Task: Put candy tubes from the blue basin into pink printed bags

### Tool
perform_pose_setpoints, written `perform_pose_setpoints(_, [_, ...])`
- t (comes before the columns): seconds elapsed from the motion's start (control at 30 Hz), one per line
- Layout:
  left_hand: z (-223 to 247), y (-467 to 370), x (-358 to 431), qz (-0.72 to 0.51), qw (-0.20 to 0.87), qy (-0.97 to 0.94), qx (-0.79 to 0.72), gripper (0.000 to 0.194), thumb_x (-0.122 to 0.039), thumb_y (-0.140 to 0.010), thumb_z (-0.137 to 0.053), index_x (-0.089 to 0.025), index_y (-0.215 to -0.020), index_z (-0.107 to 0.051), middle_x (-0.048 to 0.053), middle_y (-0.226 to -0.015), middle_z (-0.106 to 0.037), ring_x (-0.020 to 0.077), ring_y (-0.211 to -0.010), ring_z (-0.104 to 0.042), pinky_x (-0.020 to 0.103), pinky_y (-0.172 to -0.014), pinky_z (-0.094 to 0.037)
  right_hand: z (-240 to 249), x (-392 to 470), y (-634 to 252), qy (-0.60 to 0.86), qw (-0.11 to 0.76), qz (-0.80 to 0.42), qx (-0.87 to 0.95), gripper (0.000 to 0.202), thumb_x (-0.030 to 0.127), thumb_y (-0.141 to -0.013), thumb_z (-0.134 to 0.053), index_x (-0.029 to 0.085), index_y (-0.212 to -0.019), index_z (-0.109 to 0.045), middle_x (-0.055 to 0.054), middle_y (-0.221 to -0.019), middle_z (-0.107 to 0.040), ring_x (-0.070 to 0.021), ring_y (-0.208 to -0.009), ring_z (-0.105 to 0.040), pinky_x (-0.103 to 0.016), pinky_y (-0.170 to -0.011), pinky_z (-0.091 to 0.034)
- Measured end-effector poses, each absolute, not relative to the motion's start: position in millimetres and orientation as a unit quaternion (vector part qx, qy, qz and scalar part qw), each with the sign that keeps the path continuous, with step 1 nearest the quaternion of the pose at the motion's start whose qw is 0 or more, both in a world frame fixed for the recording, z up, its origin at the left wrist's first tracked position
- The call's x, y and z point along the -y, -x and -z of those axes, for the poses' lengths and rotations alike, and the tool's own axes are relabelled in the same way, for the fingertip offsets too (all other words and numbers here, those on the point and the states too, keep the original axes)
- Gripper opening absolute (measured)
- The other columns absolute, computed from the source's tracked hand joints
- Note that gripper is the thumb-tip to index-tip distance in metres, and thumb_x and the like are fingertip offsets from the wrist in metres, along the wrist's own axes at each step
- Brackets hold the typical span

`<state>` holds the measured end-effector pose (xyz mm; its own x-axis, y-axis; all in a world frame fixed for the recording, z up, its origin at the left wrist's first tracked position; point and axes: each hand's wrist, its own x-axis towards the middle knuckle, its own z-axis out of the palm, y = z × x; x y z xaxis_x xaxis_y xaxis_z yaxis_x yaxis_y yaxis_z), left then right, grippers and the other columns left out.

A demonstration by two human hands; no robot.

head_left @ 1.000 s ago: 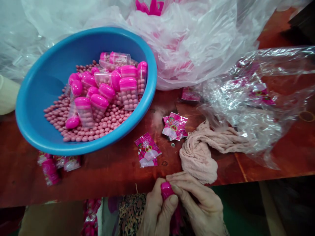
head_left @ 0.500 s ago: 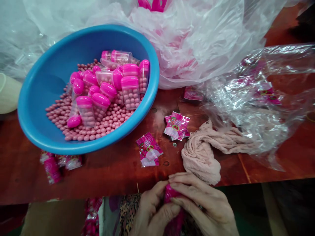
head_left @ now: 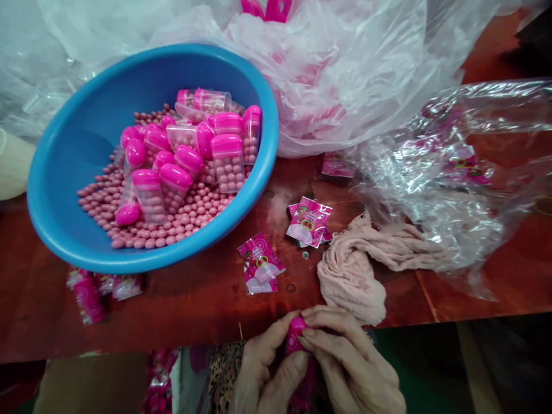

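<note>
Both hands are at the table's front edge, closed around one small candy container [head_left: 297,329] with a pink cap and a pink printed wrapper. My left hand [head_left: 269,368] holds it from the left, with the thumb across its front. Fingers of my right hand [head_left: 351,359] pinch it near the cap from the right. Its lower part is partly hidden by the hands. Just beyond lie flat pink printed wrappers, one group [head_left: 261,264] at centre and another small stack [head_left: 309,223] a little to the right. A twisted beige cloth [head_left: 353,282] lies close to my right hand.
A blue basin [head_left: 43,230] holds loose pink candy balls [head_left: 150,237] and several pink-capped clear containers [head_left: 227,164]. Wrapped containers [head_left: 88,296] lie before it. White plastic bags [head_left: 366,69] cover the back; a clear bag [head_left: 431,172] is at right. A pale cup [head_left: 15,164] stands far left.
My right hand's fingers have shifted slightly on the container, and more of its pink cap shows between the hands. The things on the table lie as before.
</note>
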<state>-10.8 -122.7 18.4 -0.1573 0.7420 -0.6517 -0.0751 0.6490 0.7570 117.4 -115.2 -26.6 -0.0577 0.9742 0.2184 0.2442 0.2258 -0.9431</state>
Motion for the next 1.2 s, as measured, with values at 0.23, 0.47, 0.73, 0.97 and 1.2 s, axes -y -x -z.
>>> perform_pose_setpoints(0.23, [-6,12,126,-0.286,0.555,-0.291,-0.725,0.023,-0.032,-0.073,-0.071,-0.035,-0.096,-0.076,-0.002,-0.097,-0.077,0.0228,-0.092,-0.068,0.03,-0.084,-0.052,28,116,-116,0.512,0.451,-0.375,0.627,0.033,-0.005,-0.08,-0.058,0.022,-0.099,-0.064,-0.003,-0.096,-0.061,-0.0146,-0.091,-0.062,-0.023,-0.079,-0.053])
perform_pose_setpoints(0.47, [-6,7,132,-0.3,0.499,-0.37,-0.724,0.026,-0.028,-0.078,-0.068,-0.035,-0.101,-0.075,0.0,-0.102,-0.077,0.025,-0.093,-0.068,0.033,-0.084,-0.052,28,124,-117,0.525,0.463,-0.384,0.602,0.032,-0.004,-0.079,-0.059,0.023,-0.096,-0.065,-0.003,-0.098,-0.061,-0.0141,-0.091,-0.063,-0.022,-0.08,-0.053])
perform_pose_setpoints(0.73, [3,10,124,-0.37,0.621,-0.237,-0.649,0.025,-0.035,-0.077,-0.069,-0.029,-0.101,-0.075,0.002,-0.102,-0.076,0.0226,-0.096,-0.068,0.031,-0.089,-0.051,27,108,-127,0.52,0.459,-0.378,0.613,0.034,0.0,-0.081,-0.06,0.024,-0.104,-0.069,-0.003,-0.098,-0.067,-0.0133,-0.086,-0.068,-0.02,-0.08,-0.056])
perform_pose_setpoints(0.97, [2,4,128,-0.361,0.522,-0.389,-0.668,0.03,-0.019,-0.08,-0.066,-0.031,-0.106,-0.073,0.0,-0.104,-0.076,0.0215,-0.095,-0.07,0.028,-0.087,-0.052,26,121,-124,0.516,0.478,-0.359,0.613,0.043,-0.002,-0.08,-0.06,0.029,-0.108,-0.069,-0.003,-0.104,-0.065,-0.0177,-0.096,-0.064,-0.029,-0.084,-0.056])
perform_pose_setpoints(1.2, [6,-5,126,-0.429,0.464,-0.47,-0.616,0.059,0.002,-0.075,-0.06,-0.039,-0.117,-0.065,-0.004,-0.11,-0.073,0.0192,-0.095,-0.071,0.027,-0.084,-0.054,25,119,-124,0.525,0.464,-0.367,0.612,0.041,-0.002,-0.082,-0.058,0.028,-0.109,-0.067,-0.003,-0.099,-0.065,-0.0176,-0.091,-0.065,-0.029,-0.079,-0.057])
